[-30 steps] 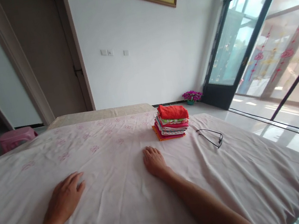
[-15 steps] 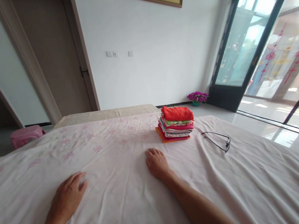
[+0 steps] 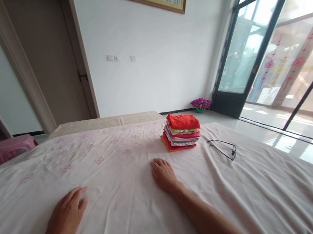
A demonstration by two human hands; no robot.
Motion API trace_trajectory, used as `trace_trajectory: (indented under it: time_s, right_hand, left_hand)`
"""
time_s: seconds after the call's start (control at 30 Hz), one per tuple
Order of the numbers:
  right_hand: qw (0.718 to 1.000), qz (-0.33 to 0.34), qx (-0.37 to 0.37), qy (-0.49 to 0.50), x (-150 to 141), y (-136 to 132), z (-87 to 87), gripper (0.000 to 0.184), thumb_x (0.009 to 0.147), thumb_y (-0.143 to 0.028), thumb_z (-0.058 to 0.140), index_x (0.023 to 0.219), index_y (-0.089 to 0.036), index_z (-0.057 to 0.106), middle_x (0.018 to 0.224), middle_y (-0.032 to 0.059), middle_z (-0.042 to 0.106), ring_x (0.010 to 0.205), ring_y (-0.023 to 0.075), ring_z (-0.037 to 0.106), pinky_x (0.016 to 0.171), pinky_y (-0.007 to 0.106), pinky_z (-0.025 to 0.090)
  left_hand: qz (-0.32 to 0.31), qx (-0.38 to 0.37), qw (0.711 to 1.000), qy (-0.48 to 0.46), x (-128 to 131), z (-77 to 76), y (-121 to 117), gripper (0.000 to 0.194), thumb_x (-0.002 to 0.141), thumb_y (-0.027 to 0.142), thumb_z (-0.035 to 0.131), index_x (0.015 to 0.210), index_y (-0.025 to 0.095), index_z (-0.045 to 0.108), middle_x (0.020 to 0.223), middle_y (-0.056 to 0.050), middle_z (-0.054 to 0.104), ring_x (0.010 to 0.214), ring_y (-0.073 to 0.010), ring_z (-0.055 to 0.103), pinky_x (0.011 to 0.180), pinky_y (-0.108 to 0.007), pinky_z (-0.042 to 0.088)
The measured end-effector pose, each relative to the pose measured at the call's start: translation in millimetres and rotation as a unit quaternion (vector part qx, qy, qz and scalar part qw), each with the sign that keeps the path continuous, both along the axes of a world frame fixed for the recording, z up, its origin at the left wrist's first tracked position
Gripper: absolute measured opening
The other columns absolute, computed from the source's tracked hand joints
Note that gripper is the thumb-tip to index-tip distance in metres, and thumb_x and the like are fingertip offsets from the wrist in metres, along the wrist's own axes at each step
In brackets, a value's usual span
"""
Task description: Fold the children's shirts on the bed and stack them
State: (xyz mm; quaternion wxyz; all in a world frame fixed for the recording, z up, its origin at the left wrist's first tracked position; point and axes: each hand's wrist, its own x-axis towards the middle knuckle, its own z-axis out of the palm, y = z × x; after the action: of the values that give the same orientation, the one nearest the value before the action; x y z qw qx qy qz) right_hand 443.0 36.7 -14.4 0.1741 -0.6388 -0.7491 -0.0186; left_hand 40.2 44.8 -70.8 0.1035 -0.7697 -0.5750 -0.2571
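My left hand [image 3: 67, 213] rests on a pale sheet with faint pink flowers [image 3: 122, 215], its fingers stretched out and holding nothing. Further right, my right hand [image 3: 163, 173] lies palm down on the same sheet, open and empty. Just beyond it stands a stack of folded cloths [image 3: 182, 138] in red, white, green and orange. On top of that stack is a bright red folded cloth [image 3: 182, 121], and the right fingertips are a short way from its base without touching.
Dark-framed glasses [image 3: 232, 153] lie unfolded to the right of the stack. Past the far edge stand a pink plastic stool [image 3: 16, 147] and a pot of purple flowers [image 3: 201, 104]. Tall glass doors [image 3: 239, 54] are on the right, a brown door [image 3: 50, 63] at the back left.
The whole view has shifted slightly, so everything sits a little further left and lower. Both hands stay on the sheet, and the stack and glasses look unmoved.
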Motion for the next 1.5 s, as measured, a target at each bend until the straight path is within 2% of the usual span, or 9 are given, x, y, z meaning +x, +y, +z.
trace_trajectory:
  time_s: [0.43, 0.6, 0.8, 0.87, 1.0, 1.13, 1.23, 1.4, 1.5]
  right_hand:
    - [0.999, 0.031, -0.035, 0.012, 3.8, -3.1, 2.3, 0.042, 0.094, -0.026, 0.046, 0.135, -0.025, 0.057, 0.145, 0.0069, 0.053, 0.137, 0.0236, 0.044, 0.115, 0.037, 0.029]
    - [0.998, 0.02, -0.036, 0.052, 21.9, 6.3, 50.0, 0.036, 0.093, -0.025, 0.046, 0.124, -0.028, 0.064, 0.124, 0.0033, 0.068, 0.11, 0.0202, 0.063, 0.094, 0.03, 0.046]
    - [0.977, -0.116, 0.176, -0.028, 81.4, 61.7, 123.8, 0.049, 0.092, -0.032, 0.05, 0.141, -0.026, 0.051, 0.149, 0.0072, 0.048, 0.138, 0.028, 0.037, 0.111, 0.042, 0.031]
    - [0.97, -0.154, 0.174, -0.067, 100.5, 80.7, 135.7, 0.056, 0.088, -0.038, 0.058, 0.142, -0.025, 0.049, 0.153, 0.0095, 0.042, 0.14, 0.0321, 0.031, 0.11, 0.047, 0.029]
    - [0.971, -0.196, 0.12, -0.065, 127.4, 102.9, 144.0, 0.03, 0.091, -0.037, 0.054, 0.114, -0.024, 0.068, 0.124, 0.0131, 0.065, 0.115, 0.0302, 0.053, 0.097, 0.045, 0.037]
    - [0.966, -0.201, 0.158, 0.042, 128.4, 101.8, 147.4, 0.027, 0.092, -0.035, 0.05, 0.101, -0.022, 0.071, 0.103, 0.0119, 0.07, 0.099, 0.0268, 0.059, 0.09, 0.041, 0.04]
    - [0.949, -0.075, 0.186, 0.244, 99.4, 89.3, 142.2, 0.033, 0.09, -0.042, 0.049, 0.108, -0.022, 0.069, 0.1, 0.0075, 0.071, 0.095, 0.0246, 0.061, 0.087, 0.038, 0.045]
    - [0.785, 0.105, 0.02, 0.61, 13.1, 62.4, 92.4, 0.042, 0.083, -0.046, 0.055, 0.114, -0.02, 0.066, 0.103, 0.007, 0.073, 0.092, 0.0233, 0.066, 0.082, 0.036, 0.052]
    - [0.751, 0.076, -0.164, 0.635, -27.6, 51.4, 47.2, 0.035, 0.072, -0.037, 0.064, 0.102, -0.019, 0.069, 0.099, 0.0073, 0.073, 0.086, 0.0209, 0.067, 0.077, 0.033, 0.052]
  left_hand:
    - [-0.008, -0.028, 0.998, -0.064, -9.2, -6.9, 12.2, 0.038, 0.088, 0.04, 0.044, 0.116, 0.025, 0.066, 0.124, -0.007, 0.069, 0.115, -0.024, 0.065, 0.103, -0.037, 0.05]
    - [-0.017, -0.029, 0.996, -0.078, -10.6, -11.0, 13.3, 0.037, 0.087, 0.04, 0.047, 0.117, 0.028, 0.066, 0.124, -0.005, 0.07, 0.117, -0.0235, 0.064, 0.104, -0.037, 0.05]
    - [-0.015, -0.028, 0.997, -0.064, -11.8, -12.3, 13.0, 0.04, 0.088, 0.043, 0.046, 0.118, 0.027, 0.066, 0.126, -0.006, 0.069, 0.118, -0.0247, 0.064, 0.105, -0.039, 0.05]
    - [-0.014, -0.025, 0.998, -0.061, -11.5, -11.3, 12.4, 0.04, 0.089, 0.043, 0.045, 0.118, 0.026, 0.066, 0.126, -0.006, 0.068, 0.118, -0.0249, 0.064, 0.105, -0.039, 0.05]
    - [-0.007, -0.031, 0.998, -0.055, -10.5, -9.6, 10.7, 0.04, 0.09, 0.04, 0.045, 0.121, 0.025, 0.065, 0.129, -0.006, 0.067, 0.121, -0.0236, 0.062, 0.106, -0.038, 0.049]
    - [-0.006, -0.039, 0.998, -0.054, -9.0, -7.0, 8.4, 0.039, 0.091, 0.038, 0.045, 0.123, 0.025, 0.064, 0.13, -0.006, 0.066, 0.122, -0.0228, 0.061, 0.107, -0.038, 0.048]
    - [-0.005, -0.045, 0.997, -0.06, -7.6, -3.4, 6.5, 0.04, 0.092, 0.038, 0.045, 0.123, 0.023, 0.065, 0.13, -0.007, 0.066, 0.121, -0.0227, 0.062, 0.108, -0.039, 0.048]
    - [-0.003, -0.063, 0.995, -0.077, -5.5, 2.5, 3.7, 0.04, 0.092, 0.039, 0.046, 0.121, 0.022, 0.067, 0.13, -0.008, 0.067, 0.121, -0.0228, 0.062, 0.108, -0.04, 0.048]
    - [-0.014, -0.054, 0.993, -0.103, -4.1, 7.2, -0.8, 0.038, 0.092, 0.038, 0.045, 0.119, 0.022, 0.067, 0.127, -0.007, 0.068, 0.118, -0.0213, 0.063, 0.106, -0.038, 0.049]
